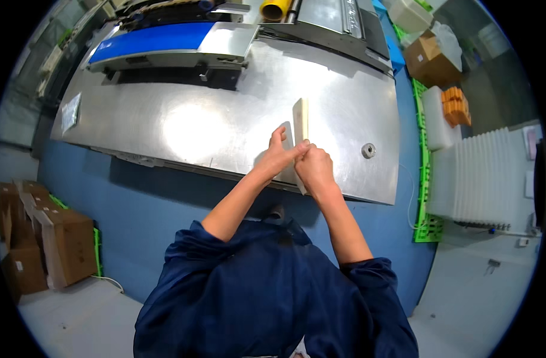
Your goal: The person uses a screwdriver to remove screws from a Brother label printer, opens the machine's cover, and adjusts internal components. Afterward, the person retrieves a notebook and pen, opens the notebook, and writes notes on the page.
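Pale bar [300,121], long axis near-to-far

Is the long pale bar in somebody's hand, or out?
In: the right hand is closed around the pale bar, whose two ends stick out past the grip.

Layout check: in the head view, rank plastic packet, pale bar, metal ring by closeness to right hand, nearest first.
1. Pale bar: gripped by right hand.
2. Metal ring: on table, right side.
3. Plastic packet: table's far left.
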Motion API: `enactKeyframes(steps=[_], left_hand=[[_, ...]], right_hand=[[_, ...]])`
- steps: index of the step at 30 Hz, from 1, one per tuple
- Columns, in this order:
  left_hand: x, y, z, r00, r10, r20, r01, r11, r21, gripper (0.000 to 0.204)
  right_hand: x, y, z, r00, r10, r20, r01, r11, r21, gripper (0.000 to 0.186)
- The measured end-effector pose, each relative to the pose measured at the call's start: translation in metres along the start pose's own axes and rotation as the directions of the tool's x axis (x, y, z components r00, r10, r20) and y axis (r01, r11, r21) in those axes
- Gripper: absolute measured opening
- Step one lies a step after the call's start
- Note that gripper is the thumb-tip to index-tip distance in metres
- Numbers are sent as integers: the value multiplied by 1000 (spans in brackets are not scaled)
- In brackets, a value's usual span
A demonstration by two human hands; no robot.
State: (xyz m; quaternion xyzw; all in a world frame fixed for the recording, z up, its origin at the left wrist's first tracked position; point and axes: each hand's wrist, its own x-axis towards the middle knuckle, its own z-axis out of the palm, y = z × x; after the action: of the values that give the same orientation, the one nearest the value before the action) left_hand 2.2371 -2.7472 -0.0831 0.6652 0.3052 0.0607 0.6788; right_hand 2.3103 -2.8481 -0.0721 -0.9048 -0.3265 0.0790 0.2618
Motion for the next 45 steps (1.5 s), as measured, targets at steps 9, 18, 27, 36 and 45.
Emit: enactKeyframes(steps=[9, 18, 27, 36, 45], left_hand=[[41, -17, 33, 993, -116, 29, 115, 993, 27, 102], [40, -33, -5, 996, -88, -10, 83, 969, -232, 41], [80, -78, -59, 967, -253, -23, 229, 907, -354, 37], [85, -83, -67, 978, -207, 33, 207, 924, -321, 31], [100, -96, -75, 988, -141, -64, 127, 975, -184, 30]], right_hand=[[15, 78, -15, 875, 23, 484, -254, 872, 418, 92], [29, 145, -21, 838, 198, 509, -519, 577, 630, 43], [31, 114, 29, 943, -80, -323, 37, 990, -136, 37], [83, 42, 96, 997, 34, 64, -18, 971, -238, 32], [157, 42, 90, 914, 405, 4, -370, 830, 418, 28]])
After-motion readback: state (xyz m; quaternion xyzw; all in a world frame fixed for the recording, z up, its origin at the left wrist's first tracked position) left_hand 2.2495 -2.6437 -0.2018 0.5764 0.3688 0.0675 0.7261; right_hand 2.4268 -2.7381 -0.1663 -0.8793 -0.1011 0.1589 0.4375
